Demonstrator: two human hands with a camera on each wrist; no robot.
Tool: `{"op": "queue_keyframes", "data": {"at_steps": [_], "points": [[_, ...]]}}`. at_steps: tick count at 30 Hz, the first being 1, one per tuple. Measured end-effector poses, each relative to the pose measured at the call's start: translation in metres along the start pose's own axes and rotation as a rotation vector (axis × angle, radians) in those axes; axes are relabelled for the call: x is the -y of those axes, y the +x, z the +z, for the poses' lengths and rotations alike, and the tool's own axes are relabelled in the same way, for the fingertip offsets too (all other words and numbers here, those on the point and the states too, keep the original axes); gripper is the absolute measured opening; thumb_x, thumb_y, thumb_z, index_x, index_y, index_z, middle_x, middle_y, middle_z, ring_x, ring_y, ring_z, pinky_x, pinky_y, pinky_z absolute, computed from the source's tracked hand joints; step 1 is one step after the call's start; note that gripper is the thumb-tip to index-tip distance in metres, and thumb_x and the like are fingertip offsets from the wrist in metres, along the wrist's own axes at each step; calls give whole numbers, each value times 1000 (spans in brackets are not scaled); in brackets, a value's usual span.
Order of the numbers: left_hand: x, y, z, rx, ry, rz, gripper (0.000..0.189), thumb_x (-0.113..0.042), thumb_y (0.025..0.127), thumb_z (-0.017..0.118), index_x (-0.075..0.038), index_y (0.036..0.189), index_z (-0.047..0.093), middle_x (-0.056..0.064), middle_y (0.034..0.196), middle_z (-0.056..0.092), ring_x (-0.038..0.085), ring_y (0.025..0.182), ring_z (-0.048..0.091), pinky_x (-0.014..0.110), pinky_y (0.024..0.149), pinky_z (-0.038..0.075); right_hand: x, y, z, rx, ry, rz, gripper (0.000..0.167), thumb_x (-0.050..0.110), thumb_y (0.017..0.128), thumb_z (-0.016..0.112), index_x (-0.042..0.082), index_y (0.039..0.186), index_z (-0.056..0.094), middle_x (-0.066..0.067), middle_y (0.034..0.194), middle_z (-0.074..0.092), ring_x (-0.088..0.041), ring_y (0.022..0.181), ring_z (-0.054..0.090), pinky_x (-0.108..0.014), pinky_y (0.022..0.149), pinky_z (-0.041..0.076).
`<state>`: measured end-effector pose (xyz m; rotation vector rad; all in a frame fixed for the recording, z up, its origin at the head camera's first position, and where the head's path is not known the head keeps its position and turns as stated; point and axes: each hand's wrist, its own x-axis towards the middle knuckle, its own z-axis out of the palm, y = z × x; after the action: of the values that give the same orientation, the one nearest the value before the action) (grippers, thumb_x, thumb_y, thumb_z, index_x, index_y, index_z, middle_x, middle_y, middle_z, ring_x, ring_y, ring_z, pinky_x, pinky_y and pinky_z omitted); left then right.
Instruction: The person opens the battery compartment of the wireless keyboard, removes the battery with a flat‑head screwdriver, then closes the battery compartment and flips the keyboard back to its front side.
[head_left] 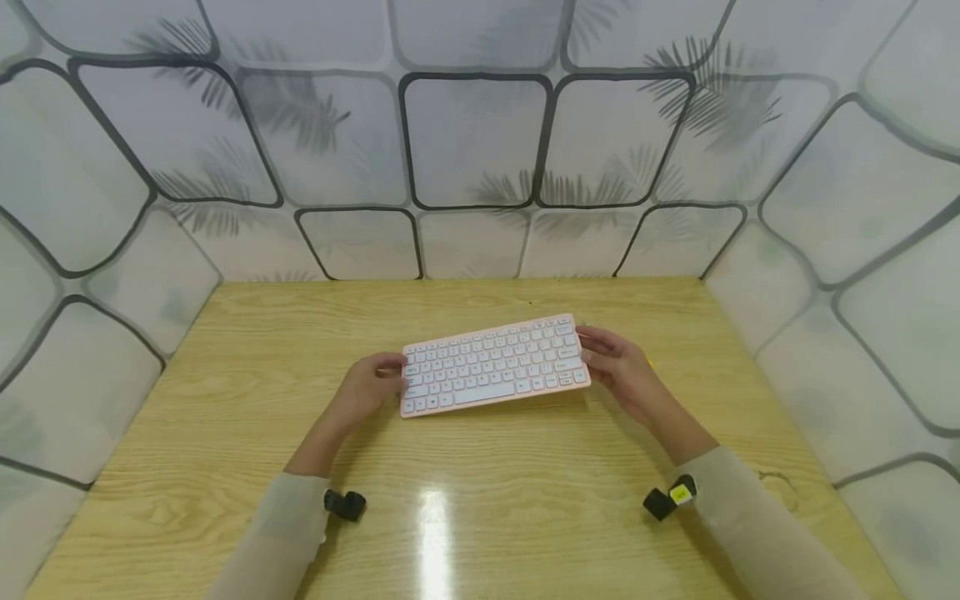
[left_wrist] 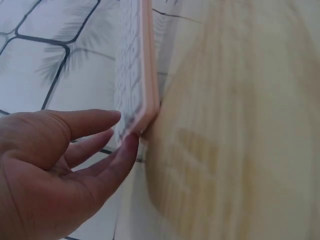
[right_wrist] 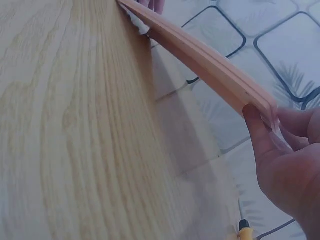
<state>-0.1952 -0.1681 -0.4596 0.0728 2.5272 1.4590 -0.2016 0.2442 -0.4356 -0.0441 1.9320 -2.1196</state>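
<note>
A pink keyboard (head_left: 491, 367) with white keys is gripped at both ends, its right end raised higher than its left in the head view. My left hand (head_left: 367, 387) pinches the left edge, and the left wrist view shows those fingertips at a rounded corner of the keyboard (left_wrist: 150, 65). At the opposite end, my right hand (head_left: 615, 367) holds the right edge between thumb and fingers. The right wrist view looks along the slim pink side of the keyboard (right_wrist: 210, 62), with the right hand (right_wrist: 295, 165) at its near corner. Part of its underside shows there.
A wood-grain table (head_left: 480, 467) lies beneath, walled by patterned cloth (head_left: 472, 142) at the back and sides. Beyond the right hand is a small yellow object with a black end (right_wrist: 245, 230). Black wrist cameras (head_left: 345, 505) sit at both cuffs.
</note>
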Motion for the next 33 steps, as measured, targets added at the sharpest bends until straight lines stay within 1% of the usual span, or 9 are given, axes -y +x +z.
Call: {"op": "queue_keyframes", "data": {"at_steps": [3, 5, 7, 11, 15, 19, 21, 26, 33], "points": [[-7, 3, 3, -23, 61, 5, 42, -12, 96, 67, -7, 138, 60, 18, 142, 56, 34, 122, 59, 42, 92, 53, 4, 0, 3, 0, 38, -10, 54, 6, 103, 55, -1, 153, 35, 6, 125, 65, -8, 109, 67, -23, 88, 56], [-14, 5, 7, -36, 96, 21, 41, -13, 96, 68, -8, 137, 61, 18, 143, 53, 34, 118, 59, 40, 90, 53, 7, -1, 5, 7, 54, -25, 53, 6, 104, 54, -1, 153, 35, 6, 124, 66, -9, 109, 68, -23, 88, 56], [-23, 6, 13, -39, 101, 41, 41, -14, 96, 68, -10, 136, 62, 17, 141, 53, 32, 114, 59, 40, 88, 52, 9, -2, 6, 16, 66, -42, 54, 6, 104, 53, -2, 154, 33, 6, 125, 66, -9, 110, 68, -23, 89, 56], [-43, 10, 25, -21, 65, 94, 38, -16, 96, 69, -14, 134, 64, 11, 137, 59, 27, 113, 61, 42, 92, 52, 13, -2, 8, 25, 70, -63, 54, 6, 105, 52, -3, 154, 32, 5, 127, 64, -8, 112, 67, -23, 91, 55], [-64, 16, 35, 26, 18, 179, 36, -18, 97, 69, -15, 133, 65, 6, 133, 64, 25, 114, 62, 43, 96, 52, 17, -1, 10, 23, 72, -64, 54, 7, 105, 52, -1, 155, 33, 4, 129, 63, -8, 113, 67, -23, 92, 55], [-85, 22, 45, 72, -30, 250, 36, -19, 96, 69, -15, 132, 66, 3, 131, 65, 23, 113, 62, 43, 96, 53, 22, 2, 12, 37, 108, -80, 54, 5, 104, 53, -1, 154, 34, 4, 130, 63, -9, 114, 67, -24, 91, 55], [-95, 24, 50, 97, -41, 272, 35, -20, 97, 69, -15, 131, 66, 2, 131, 65, 22, 113, 62, 42, 95, 53, 24, 3, 14, 46, 128, -95, 54, 3, 104, 52, -3, 154, 33, 5, 128, 65, -9, 113, 67, -24, 90, 56], [-115, 29, 60, 137, -40, 288, 36, -24, 96, 70, -19, 131, 67, -2, 131, 64, 19, 114, 61, 40, 96, 52, 30, 4, 18, 62, 150, -110, 54, 0, 102, 53, -6, 153, 33, 5, 125, 67, -9, 110, 68, -24, 89, 56], [-139, 37, 71, 139, -31, 312, 37, -25, 95, 72, -21, 132, 67, -3, 130, 64, 18, 115, 60, 40, 99, 50, 43, 3, 26, 96, 137, -132, 53, -1, 102, 53, -8, 151, 35, 4, 125, 67, -10, 110, 68, -24, 90, 56]]}}
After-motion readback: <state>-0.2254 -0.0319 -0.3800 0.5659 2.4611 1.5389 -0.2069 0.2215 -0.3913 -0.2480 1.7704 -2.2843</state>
